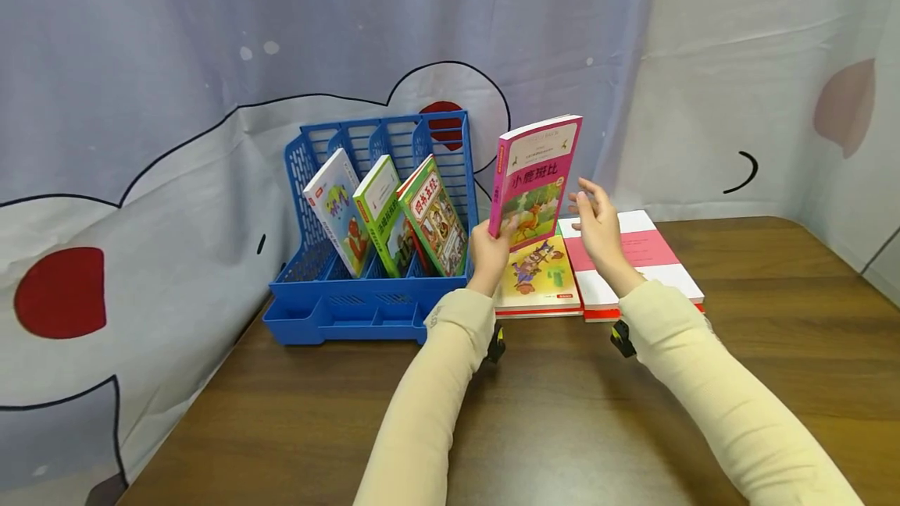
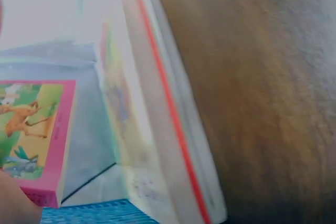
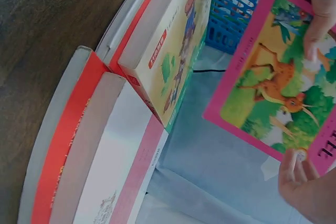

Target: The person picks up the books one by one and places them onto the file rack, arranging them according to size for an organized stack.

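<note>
A pink-bordered book with a deer on its cover (image 1: 537,178) is held upright, tilted a little, above the stacked books. My left hand (image 1: 490,252) grips it at its lower left corner by the spine, the thumb lying on the front cover in the right wrist view. Close to the book's right edge is my right hand (image 1: 598,229), palm turned toward it and fingers loosely bent. Its fingertips come right at the cover's edge in the right wrist view. Below the held book lies a yellow-covered book (image 1: 537,276) on top of a small stack.
To the left stands a blue desktop file rack (image 1: 373,287), with a white book (image 1: 341,213), a green book (image 1: 387,213) and an illustrated book (image 1: 436,217) leaning in its slots. White-and-pink books (image 1: 650,248) lie stacked at the right on the wooden table (image 1: 548,412). A curtain (image 1: 176,178) hangs behind.
</note>
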Action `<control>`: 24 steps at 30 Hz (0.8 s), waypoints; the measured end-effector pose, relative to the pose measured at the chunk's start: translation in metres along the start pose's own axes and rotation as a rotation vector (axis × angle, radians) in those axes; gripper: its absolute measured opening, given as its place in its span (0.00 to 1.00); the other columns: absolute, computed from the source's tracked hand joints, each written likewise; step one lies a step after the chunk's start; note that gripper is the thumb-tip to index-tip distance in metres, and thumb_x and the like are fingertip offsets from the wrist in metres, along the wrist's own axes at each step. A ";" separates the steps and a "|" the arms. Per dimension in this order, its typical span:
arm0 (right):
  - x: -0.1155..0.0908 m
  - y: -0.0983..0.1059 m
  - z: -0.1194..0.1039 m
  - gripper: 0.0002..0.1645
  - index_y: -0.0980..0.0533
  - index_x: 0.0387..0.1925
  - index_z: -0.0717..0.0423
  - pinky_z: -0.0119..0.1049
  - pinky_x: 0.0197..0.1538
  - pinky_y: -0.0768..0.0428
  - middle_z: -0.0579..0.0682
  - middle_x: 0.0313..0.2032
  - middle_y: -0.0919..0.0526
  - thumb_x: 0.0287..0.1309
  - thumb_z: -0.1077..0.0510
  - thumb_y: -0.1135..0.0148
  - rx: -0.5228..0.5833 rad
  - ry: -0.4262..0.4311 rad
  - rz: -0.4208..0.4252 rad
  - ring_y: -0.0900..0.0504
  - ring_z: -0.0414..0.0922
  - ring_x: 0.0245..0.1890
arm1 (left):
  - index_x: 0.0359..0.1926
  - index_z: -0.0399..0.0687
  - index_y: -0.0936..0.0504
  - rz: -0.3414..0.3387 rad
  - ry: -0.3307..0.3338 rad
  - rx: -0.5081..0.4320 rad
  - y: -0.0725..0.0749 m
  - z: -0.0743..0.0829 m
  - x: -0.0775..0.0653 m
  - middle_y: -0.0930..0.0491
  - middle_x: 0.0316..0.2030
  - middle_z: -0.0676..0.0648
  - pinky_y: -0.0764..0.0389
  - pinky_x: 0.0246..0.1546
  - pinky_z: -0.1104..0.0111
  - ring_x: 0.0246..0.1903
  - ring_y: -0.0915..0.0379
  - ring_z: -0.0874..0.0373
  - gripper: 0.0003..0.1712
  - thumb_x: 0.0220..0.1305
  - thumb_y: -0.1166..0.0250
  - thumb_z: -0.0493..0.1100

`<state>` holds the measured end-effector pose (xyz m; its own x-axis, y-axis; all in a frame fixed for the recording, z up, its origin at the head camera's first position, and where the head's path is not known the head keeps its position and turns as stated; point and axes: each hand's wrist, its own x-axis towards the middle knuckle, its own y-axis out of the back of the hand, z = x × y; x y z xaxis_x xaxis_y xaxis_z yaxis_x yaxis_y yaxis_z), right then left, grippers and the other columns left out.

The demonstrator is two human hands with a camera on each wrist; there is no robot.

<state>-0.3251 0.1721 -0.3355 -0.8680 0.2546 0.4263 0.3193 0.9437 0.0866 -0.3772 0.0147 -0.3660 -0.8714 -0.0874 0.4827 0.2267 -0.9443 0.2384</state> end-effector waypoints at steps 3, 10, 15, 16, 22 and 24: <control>0.000 0.003 0.002 0.26 0.42 0.68 0.62 0.20 0.41 0.30 0.65 0.62 0.31 0.73 0.55 0.63 -0.012 -0.006 0.039 0.30 0.56 0.60 | 0.12 0.50 0.47 -0.069 -0.024 -0.071 0.004 0.006 0.001 0.50 0.10 0.55 0.50 0.16 0.74 0.13 0.58 0.64 0.31 0.60 0.34 0.45; -0.003 0.012 0.003 0.26 0.42 0.67 0.63 0.46 0.65 0.35 0.64 0.64 0.34 0.73 0.57 0.63 -0.028 -0.010 0.075 0.36 0.54 0.66 | 0.12 0.49 0.46 -0.229 0.021 -0.227 0.019 0.014 0.000 0.49 0.07 0.57 0.47 0.15 0.73 0.11 0.56 0.65 0.31 0.61 0.35 0.42; -0.004 0.016 0.006 0.28 0.44 0.68 0.62 0.47 0.64 0.34 0.63 0.65 0.35 0.72 0.54 0.61 -0.027 -0.010 0.047 0.36 0.54 0.66 | 0.16 0.48 0.37 -0.255 0.156 -0.261 0.027 0.017 -0.002 0.49 0.09 0.56 0.43 0.19 0.72 0.13 0.55 0.64 0.23 0.60 0.34 0.45; -0.005 0.016 0.006 0.28 0.44 0.69 0.61 0.47 0.64 0.33 0.63 0.65 0.36 0.72 0.54 0.61 -0.024 -0.010 0.035 0.36 0.54 0.66 | 0.19 0.48 0.34 -0.255 0.184 -0.267 0.029 0.018 -0.003 0.49 0.10 0.56 0.43 0.20 0.71 0.14 0.55 0.63 0.20 0.60 0.34 0.45; -0.006 0.021 0.008 0.32 0.49 0.70 0.62 0.52 0.68 0.40 0.66 0.67 0.40 0.71 0.52 0.58 0.018 0.028 -0.069 0.40 0.58 0.68 | 0.33 0.43 0.25 -0.245 0.261 -0.275 0.036 0.021 0.000 0.41 0.15 0.57 0.38 0.26 0.71 0.20 0.47 0.63 0.11 0.60 0.34 0.45; -0.006 0.023 0.008 0.34 0.50 0.71 0.61 0.53 0.70 0.43 0.66 0.67 0.41 0.71 0.51 0.56 0.028 0.032 -0.105 0.42 0.58 0.69 | 0.33 0.43 0.26 -0.246 0.267 -0.265 0.039 0.023 0.002 0.41 0.16 0.57 0.38 0.27 0.71 0.21 0.47 0.62 0.12 0.60 0.34 0.46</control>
<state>-0.3157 0.1938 -0.3435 -0.8835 0.1475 0.4446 0.2159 0.9705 0.1070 -0.3599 -0.0153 -0.3361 -0.9751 0.1044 0.1958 -0.0905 -0.9928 0.0784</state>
